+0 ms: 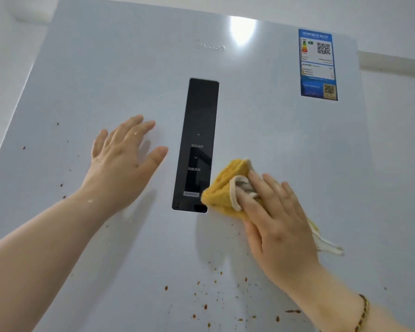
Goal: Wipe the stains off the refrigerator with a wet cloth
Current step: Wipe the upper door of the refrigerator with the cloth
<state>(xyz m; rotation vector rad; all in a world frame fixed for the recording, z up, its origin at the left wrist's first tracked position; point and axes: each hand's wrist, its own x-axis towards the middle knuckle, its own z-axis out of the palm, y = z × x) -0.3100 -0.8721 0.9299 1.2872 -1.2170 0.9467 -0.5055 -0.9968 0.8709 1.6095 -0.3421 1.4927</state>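
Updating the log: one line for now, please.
right hand: presses yellow cloth on fridge door beside black panel | left hand: flat on door | brown stains: present below

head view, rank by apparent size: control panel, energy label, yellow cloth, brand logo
1. black control panel, largest
2-3. energy label and yellow cloth: too close to rank, since the right hand covers part of the cloth
4. brand logo, smallest

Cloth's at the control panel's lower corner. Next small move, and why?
Probably slide the right hand and yellow cloth down the refrigerator door onto the brown stains clustered below. Around the cloth, beside the black control panel, the door looks clean. The left hand rests flat on it.
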